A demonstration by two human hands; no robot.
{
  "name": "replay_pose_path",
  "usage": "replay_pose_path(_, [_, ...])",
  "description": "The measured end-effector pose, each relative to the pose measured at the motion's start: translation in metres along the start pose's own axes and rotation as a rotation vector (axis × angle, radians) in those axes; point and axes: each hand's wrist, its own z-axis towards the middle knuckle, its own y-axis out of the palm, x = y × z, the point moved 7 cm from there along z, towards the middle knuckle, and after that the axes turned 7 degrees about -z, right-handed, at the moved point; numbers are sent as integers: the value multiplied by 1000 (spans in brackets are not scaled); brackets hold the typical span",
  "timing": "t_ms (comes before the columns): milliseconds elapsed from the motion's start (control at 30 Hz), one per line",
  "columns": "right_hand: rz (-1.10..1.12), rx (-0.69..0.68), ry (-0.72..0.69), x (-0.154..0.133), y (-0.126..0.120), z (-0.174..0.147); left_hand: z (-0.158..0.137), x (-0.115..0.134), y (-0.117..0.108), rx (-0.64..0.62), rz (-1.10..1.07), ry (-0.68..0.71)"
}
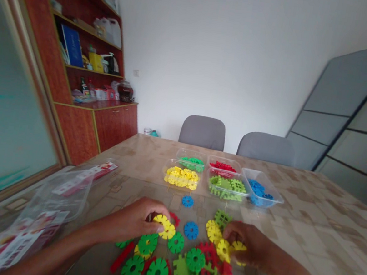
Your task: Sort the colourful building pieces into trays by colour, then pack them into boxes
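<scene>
My left hand pinches yellow notched discs, apparently two overlapping, above the left side of a loose pile. Over on the right of the pile, my right hand has its fingers curled down around a yellow notched disc, partly hidden by the fingers. Beside those fingertips lie another yellow disc and a light-green lattice piece. Between the hands are a blue disc and a green disc. Nearer me, green discs, red pieces and light-green pieces overlap.
Clear plastic tubs stand beyond the pile, holding yellow discs, green pieces, red pieces, light-green pieces and blue pieces. Clear lids and printed cards lie at left. Two grey chairs are behind the table.
</scene>
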Motion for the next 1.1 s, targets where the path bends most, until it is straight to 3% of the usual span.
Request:
replay_pose_path(333, [1, 39, 21, 2, 8, 4, 0, 4, 6, -28, 20, -13])
replay_pose_path(567, [129, 15, 22, -1, 10, 9, 0, 4, 11, -23, 38, 8])
replay_pose_path(867, [-62, -39, 27, -17, 16, 10, 1, 3, 14, -43, 34, 22])
replay_pose_path(1100, [9, 39, -28, -20, 11, 12, 0, 4, 17, -44, 5, -3])
